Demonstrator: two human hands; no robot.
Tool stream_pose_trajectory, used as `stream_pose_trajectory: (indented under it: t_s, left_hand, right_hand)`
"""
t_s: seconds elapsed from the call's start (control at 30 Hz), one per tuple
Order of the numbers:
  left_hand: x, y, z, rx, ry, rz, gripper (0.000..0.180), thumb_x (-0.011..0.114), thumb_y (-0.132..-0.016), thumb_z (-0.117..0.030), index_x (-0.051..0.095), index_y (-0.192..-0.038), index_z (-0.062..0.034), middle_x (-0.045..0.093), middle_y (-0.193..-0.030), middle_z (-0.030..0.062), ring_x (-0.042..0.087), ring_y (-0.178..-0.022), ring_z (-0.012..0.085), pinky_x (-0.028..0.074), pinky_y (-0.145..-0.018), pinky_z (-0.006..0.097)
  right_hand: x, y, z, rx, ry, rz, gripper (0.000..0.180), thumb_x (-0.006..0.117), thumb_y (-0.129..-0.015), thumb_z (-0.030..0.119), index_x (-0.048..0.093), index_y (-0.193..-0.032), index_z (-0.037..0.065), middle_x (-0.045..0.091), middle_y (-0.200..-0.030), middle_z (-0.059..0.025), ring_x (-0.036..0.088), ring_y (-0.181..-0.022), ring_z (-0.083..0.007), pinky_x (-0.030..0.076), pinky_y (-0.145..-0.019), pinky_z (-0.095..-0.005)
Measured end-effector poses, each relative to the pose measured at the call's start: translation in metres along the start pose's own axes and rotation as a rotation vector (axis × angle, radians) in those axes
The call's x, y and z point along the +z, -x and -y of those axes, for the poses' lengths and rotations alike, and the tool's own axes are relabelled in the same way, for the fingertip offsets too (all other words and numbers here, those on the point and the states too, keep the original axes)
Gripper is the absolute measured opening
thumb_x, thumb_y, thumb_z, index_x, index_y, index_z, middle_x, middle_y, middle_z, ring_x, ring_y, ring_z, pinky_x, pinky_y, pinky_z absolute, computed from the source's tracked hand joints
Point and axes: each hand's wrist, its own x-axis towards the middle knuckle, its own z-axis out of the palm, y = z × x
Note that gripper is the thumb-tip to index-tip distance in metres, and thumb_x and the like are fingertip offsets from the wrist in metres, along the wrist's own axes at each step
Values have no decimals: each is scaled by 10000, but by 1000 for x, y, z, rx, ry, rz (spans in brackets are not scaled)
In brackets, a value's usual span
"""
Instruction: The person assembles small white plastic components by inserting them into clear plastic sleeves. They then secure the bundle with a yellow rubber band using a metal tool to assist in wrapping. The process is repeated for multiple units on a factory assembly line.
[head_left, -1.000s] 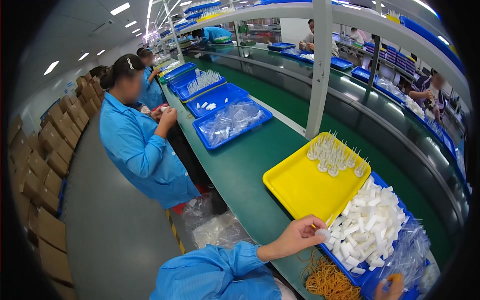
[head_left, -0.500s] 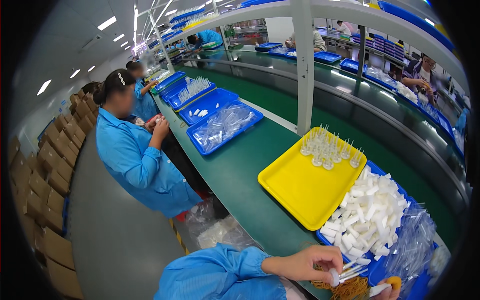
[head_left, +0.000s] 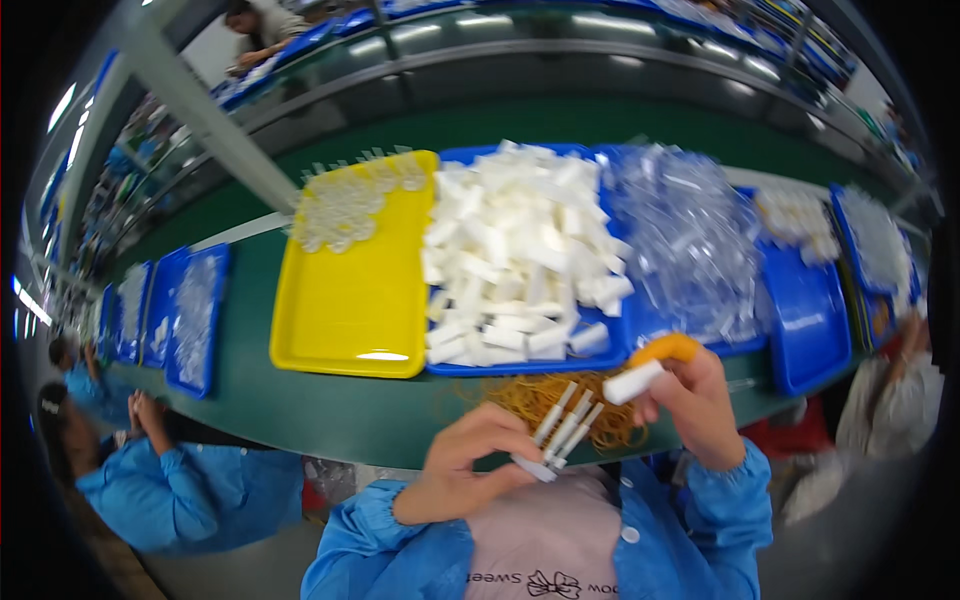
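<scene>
Several slim, straight white rods (head_left: 567, 418) are rising from a rounded whitish base (head_left: 535, 467), which the left hand (head_left: 468, 462) is pinching between thumb and fingers at the near edge of the green table (head_left: 255, 350). The right hand (head_left: 700, 400), one finger wearing a smooth orange cover (head_left: 665, 348), is gripping a blunt white block (head_left: 633, 382) just right of the rods. Thin, tangled tan rubber bands (head_left: 530, 392) are lying beyond. Farther left, a glossy yellow tray (head_left: 350, 325) is holding clear pronged pieces (head_left: 340, 210).

Blur softened the white blocks (head_left: 530, 240) and clear plastic pieces (head_left: 690, 250); the left hand (head_left: 465, 462) partly hid the pronged piece's base (head_left: 539, 469).
</scene>
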Motion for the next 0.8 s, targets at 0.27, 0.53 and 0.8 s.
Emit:
stream_pose_trajectory:
  t_s: [0.27,0.53,0.8]
  left_hand:
    - [6,-1,0,-82,23,18,143,726,-729,-35,660,-857,-33,567,-897,85,540,-816,169,420,-717,274]
    - [2,-4,5,-118,79,72,178,745,-726,-55,680,-892,-53,599,-907,76,569,-829,187,436,-728,275]
    - [-2,-4,11,-144,126,114,190,759,-730,-85,681,-899,-51,599,-912,83,571,-836,190,441,-730,278]
  right_hand:
    - [-11,-7,-14,-52,187,43,166,579,-916,170,601,-915,6,607,-840,-22,523,-710,-39,438,-632,-194]
    - [-13,-12,-20,-45,137,90,189,575,-913,185,600,-908,-2,580,-855,-21,533,-773,-70,435,-697,-223]
    - [-16,-14,-21,-32,215,107,191,581,-904,182,602,-897,-7,561,-856,-15,522,-797,-77,416,-722,-232]
